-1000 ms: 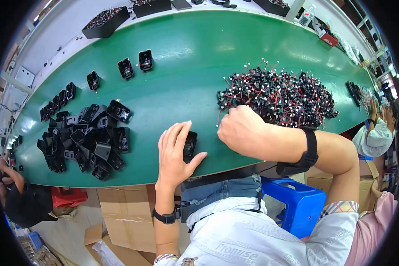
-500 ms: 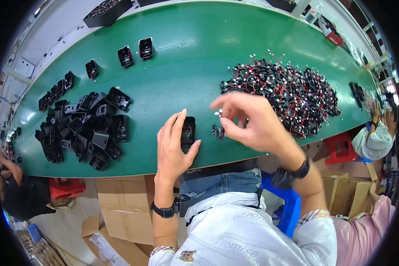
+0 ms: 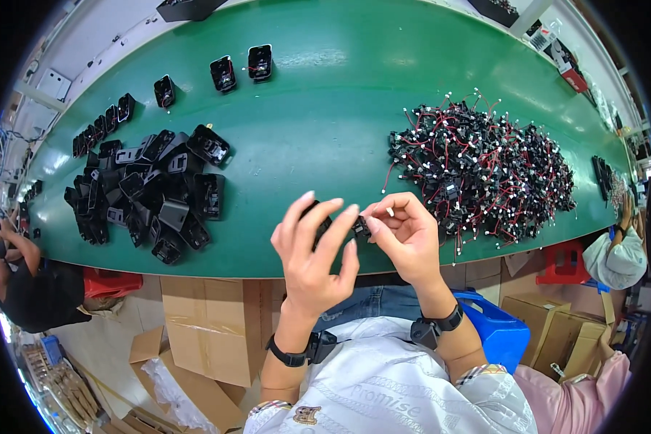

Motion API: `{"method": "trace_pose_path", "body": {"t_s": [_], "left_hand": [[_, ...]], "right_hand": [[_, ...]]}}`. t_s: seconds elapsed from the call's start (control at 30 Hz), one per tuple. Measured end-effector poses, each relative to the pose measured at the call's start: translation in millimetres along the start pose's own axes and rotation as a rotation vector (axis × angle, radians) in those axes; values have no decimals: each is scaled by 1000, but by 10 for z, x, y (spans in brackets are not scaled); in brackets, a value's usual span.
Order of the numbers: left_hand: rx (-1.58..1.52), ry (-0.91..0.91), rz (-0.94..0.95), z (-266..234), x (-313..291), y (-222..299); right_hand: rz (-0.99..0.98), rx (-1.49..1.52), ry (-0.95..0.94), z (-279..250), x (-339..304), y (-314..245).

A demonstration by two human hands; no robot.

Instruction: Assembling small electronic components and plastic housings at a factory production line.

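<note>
My right hand point(image 3: 411, 242) is closed in a pinch on a small black connector part point(image 3: 361, 227) with a white plug point(image 3: 390, 212) by the fingertips. Beside it, my left hand point(image 3: 312, 264) has its fingers apart and holds nothing; its index fingertip is close to the small part, and I cannot tell whether they touch. Behind the left fingers a black plastic housing point(image 3: 315, 210) lies on the green table, mostly hidden by the hand.
A heap of black parts with red wires and white plugs point(image 3: 484, 170) covers the table's right. On the left is a pile of black housings point(image 3: 173, 215), with a row of housings point(image 3: 223, 74) behind. Cardboard boxes point(image 3: 206, 325) and a blue stool point(image 3: 492, 329) stand below; co-workers sit at both sides.
My left hand has come off the housing and turned toward the small part. My right hand has drawn in closer to the left one, keeping the part. The whole view has shifted slightly.
</note>
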State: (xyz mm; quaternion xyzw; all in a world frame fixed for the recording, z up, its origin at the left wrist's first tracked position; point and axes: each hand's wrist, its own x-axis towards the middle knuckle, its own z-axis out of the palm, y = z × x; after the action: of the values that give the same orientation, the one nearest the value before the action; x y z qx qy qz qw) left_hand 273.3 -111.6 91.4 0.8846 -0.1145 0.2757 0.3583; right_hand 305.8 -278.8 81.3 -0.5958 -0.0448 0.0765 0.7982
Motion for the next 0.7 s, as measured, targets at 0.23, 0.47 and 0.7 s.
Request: {"method": "trace_pose_path", "body": {"t_s": [0.23, 0.47, 0.7], "left_hand": [[-119, -35, 66, 34, 200, 19], [-234, 158, -61, -12, 267, -57], [-528, 163, -233, -115, 127, -67]], "right_hand": [[-41, 88, -45, -64, 87, -19], [-237, -480, 98, -99, 95, -94], [-519, -979, 165, -90, 160, -62]]}}
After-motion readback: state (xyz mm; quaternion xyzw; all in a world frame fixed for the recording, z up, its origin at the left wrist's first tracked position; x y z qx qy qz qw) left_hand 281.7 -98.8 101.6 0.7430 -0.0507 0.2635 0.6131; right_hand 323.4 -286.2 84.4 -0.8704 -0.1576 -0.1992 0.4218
